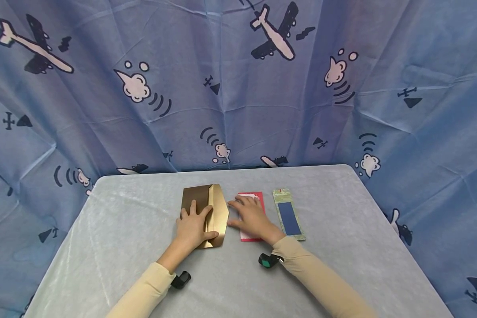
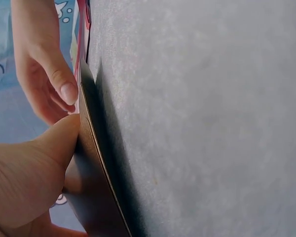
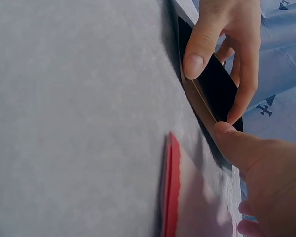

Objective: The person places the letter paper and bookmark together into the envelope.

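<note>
A gold envelope-like folder (image 1: 220, 210) lies on the table, its pointed flap spread out toward the right. My left hand (image 1: 192, 227) rests on it with fingers spread, the thumb lying across the inner edge of the flap. Close to the flap's right edge is my right hand (image 1: 254, 218), its fingers loosely extended and holding nothing. In the right wrist view its thumb tip comes right at the envelope's edge. Beneath the right hand is a red and white card or packet (image 1: 259, 195), partly hidden by that hand; its layered red edge shows in the right wrist view.
Right of the red card lies a narrow green-bordered piece (image 1: 289, 218) with a dark blue panel. All of this is on a table (image 1: 123, 221) with a pale grey cover. A blue curtain (image 1: 191, 88) with airplane prints hangs behind the table's far edge.
</note>
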